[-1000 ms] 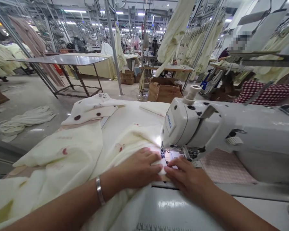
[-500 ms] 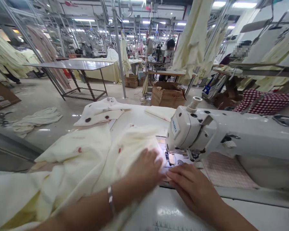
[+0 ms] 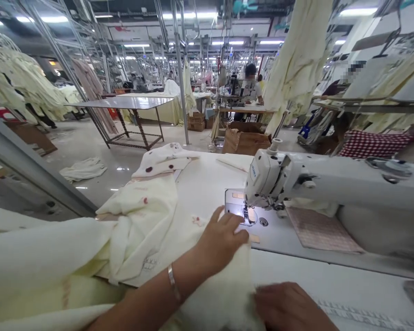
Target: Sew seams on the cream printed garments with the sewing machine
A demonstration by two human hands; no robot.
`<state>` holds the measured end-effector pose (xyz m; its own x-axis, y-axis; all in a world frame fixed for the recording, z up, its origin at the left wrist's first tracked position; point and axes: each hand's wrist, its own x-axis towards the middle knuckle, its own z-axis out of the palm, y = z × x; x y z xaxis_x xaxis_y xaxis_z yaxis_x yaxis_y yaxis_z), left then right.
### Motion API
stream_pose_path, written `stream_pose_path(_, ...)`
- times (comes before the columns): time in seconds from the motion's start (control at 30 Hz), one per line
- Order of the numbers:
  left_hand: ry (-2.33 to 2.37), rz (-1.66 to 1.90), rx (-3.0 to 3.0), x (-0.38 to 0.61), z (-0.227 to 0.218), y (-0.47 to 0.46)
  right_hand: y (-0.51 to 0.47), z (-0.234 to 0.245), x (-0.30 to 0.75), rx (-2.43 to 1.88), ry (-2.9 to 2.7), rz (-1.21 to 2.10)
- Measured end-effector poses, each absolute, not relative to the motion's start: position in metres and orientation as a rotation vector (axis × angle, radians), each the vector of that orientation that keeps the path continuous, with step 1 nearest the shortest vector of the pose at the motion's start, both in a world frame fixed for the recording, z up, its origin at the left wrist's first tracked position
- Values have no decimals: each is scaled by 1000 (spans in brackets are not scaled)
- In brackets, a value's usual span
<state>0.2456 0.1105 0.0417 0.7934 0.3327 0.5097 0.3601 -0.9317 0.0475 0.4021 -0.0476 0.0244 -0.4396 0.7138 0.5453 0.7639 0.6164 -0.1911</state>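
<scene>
My left hand (image 3: 224,239) lies over the pale yellow fabric (image 3: 227,285), fingers spread and bent, its fingertips just left of the needle area. The white sewing machine (image 3: 265,177) stands to the right, its lit presser foot (image 3: 246,214) above the metal plate. At the fabric's right edge, close to the front of the table, is my right hand (image 3: 286,303). It is blurred, with its fingers closed at that edge. More of the fabric, with small red prints, spreads left across the table and falls toward me.
A white piece with dark spots (image 3: 162,163) lies at the table's far left. Pink checked cloth (image 3: 322,230) rests under the machine arm. Beyond stand a cardboard box (image 3: 244,140), a metal-topped table (image 3: 124,102) and hanging garments (image 3: 296,64). A co-worker (image 3: 251,89) sits farther back.
My right hand has moved from beside the presser foot toward me, near the front. The fabric's edge now lies nearer me, and my left hand has spread over it. The view has shifted.
</scene>
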Motion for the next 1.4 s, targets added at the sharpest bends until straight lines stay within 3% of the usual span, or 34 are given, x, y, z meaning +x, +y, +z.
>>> stream_pose_path(0.13, -111, -1232, -2830, 237, 87, 67, -36, 65, 399, -1451, -2037, 19)
stream_pose_path(0.33, -344, -1074, -2878, 178, 157, 57, -15, 111, 403, -1367, -1884, 387)
stream_pose_path(0.43, -565, -973, -2864, 160, 167, 63, -13, 124, 405, -1425, -1737, 211)
stream_pose_path(0.57, -548, -994, -2706, 174, 178, 46, -11, 147, 372, -1164, -1709, -17)
stream_pose_path(0.67, -472, -1041, -2672, 180, 197, 34, -16, 139, 336, -1080, -1660, 48)
stream_pose_path(0.83, -650, -838, -2428, 175, 224, 76, -38, 68, 323, -1451, -1642, 553)
stream_pose_path(0.9, -773, -711, -2366, 190, 215, 113, -45, 43, 337, -1616, -1536, 603)
stream_pose_path(1.0, -1030, -427, -2568, 226, 177, 163, -48, 21, 366, -1768, -1625, 388)
stream_pose_path(1.1, -945, -324, -2758, 252, 127, 179, -48, 12, 391, -1785, -1831, 116)
stream_pose_path(1.2, -723, -204, -3001, 260, 87, 168, -49, 13, 398, -1791, -1985, 62)
stream_pose_path(1.4, -496, -90, -3219, 258, 64, 152, -40, 22, 387, -1642, -2161, 116)
